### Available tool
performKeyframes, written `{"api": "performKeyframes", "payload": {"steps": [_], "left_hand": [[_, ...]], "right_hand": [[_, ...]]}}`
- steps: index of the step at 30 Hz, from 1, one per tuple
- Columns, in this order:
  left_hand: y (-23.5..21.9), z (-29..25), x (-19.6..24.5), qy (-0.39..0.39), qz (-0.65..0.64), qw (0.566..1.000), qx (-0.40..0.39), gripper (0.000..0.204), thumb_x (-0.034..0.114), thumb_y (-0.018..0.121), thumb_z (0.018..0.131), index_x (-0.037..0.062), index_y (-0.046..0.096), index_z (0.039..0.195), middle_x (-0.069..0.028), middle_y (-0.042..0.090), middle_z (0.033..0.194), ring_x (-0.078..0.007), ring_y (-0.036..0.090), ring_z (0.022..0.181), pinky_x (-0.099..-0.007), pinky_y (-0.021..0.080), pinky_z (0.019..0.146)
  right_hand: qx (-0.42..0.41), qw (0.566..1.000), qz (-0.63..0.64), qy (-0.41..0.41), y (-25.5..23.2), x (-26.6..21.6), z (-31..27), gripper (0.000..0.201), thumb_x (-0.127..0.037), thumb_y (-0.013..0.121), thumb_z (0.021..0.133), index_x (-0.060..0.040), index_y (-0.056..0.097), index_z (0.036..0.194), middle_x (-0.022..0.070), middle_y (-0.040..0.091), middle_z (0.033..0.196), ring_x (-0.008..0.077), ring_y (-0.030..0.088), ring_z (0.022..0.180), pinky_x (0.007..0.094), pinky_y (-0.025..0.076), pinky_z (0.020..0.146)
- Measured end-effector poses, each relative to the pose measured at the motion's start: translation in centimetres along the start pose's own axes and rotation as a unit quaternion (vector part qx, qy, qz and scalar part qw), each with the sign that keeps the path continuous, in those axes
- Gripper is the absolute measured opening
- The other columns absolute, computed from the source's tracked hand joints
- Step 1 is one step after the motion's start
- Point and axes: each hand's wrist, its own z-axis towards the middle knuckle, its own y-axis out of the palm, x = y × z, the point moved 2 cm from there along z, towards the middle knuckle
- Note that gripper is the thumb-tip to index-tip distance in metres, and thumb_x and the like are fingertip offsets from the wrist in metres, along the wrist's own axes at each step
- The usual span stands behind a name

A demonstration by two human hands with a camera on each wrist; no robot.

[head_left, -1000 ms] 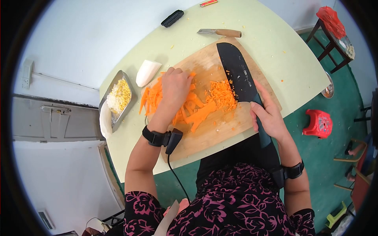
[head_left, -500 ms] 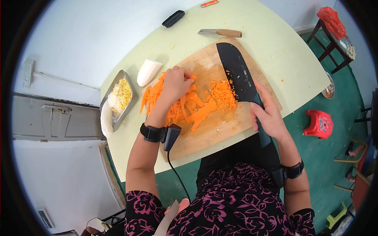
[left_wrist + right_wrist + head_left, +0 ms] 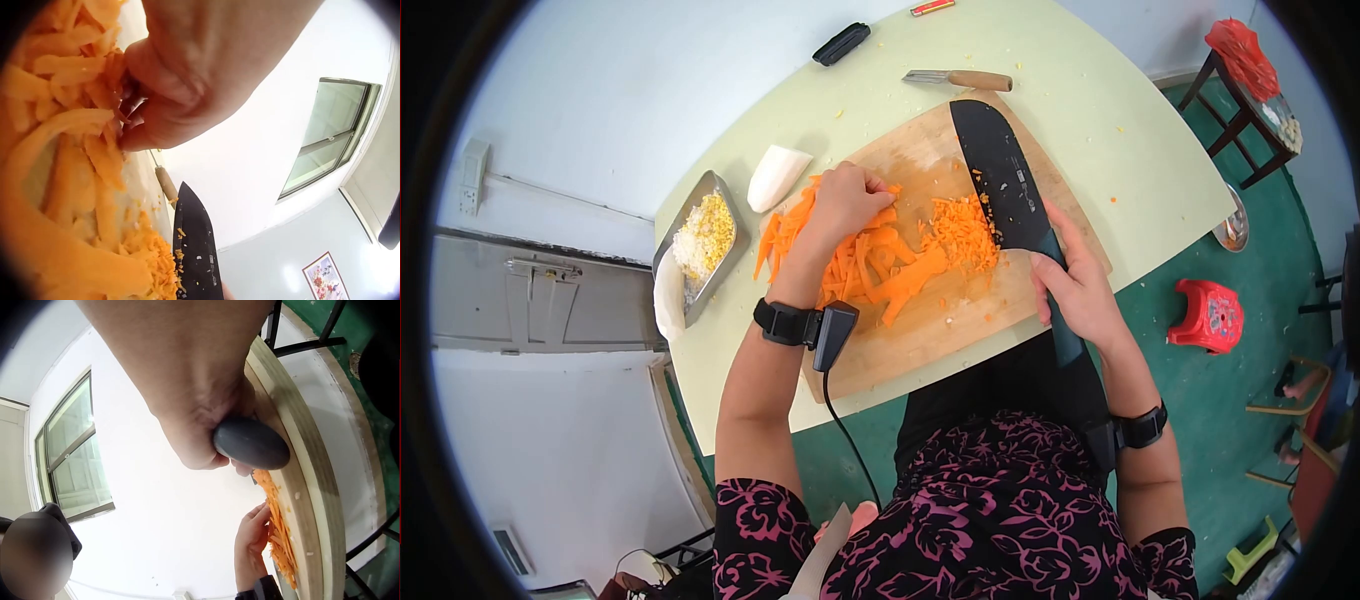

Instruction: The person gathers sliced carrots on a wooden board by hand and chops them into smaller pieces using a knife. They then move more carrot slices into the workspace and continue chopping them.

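Note:
My right hand (image 3: 1078, 290) grips the dark green handle of a kitchen knife (image 3: 1007, 185) with a broad black blade. The blade lies along the right part of the wooden cutting board (image 3: 870, 365), with orange crumbs stuck to it. Finely chopped carrot (image 3: 962, 235) is heaped against its edge. Left of that, thin carrot strips (image 3: 875, 265) lie in a loose pile. My left hand (image 3: 847, 205) is at the far side of the pile, its bent fingers (image 3: 134, 134) and thumb pinching some strips, with the fingertips partly hidden.
A metal tray (image 3: 740, 245) with chopped yellow and white bits stands at the left, a white peeled piece (image 3: 778, 178) beside it. A wooden-handled small knife (image 3: 965, 79) and a black object (image 3: 841, 44) lie beyond the board. A red stool (image 3: 1206, 315) stands on the floor.
My left hand has shifted slightly at the far side of the carrot strips, its forearm swinging a little left. My right hand and the knife stay in place on the board.

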Motion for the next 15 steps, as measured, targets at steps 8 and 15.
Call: {"api": "performKeyframes", "payload": {"steps": [8,15], "left_hand": [[0.4,0.0,-0.8,0.007,0.001,0.999,0.043,0.024,0.017,0.075,0.073,-0.0032,0.066,0.082,-0.0113,0.068,0.075,-0.0177,0.064,0.070,-0.0289,0.051,0.065],[0.2,-0.2,-0.2,-0.027,-0.011,0.999,0.015,0.023,0.016,0.075,0.073,-0.0026,0.066,0.081,-0.0100,0.067,0.075,-0.0164,0.064,0.070,-0.0278,0.050,0.065]], "right_hand": [[0.002,1.000,0.002,-0.001,0.1,0.0,0.0,0.058,-0.002,0.042,0.090,-0.0063,0.022,0.145,0.0010,0.046,0.060,0.0093,0.048,0.046,0.0253,0.043,0.046],[0.001,1.000,0.000,-0.008,0.1,-0.1,0.0,0.058,-0.001,0.042,0.090,-0.0067,0.023,0.144,0.0010,0.046,0.060,0.0094,0.048,0.046,0.0254,0.043,0.046]]}}
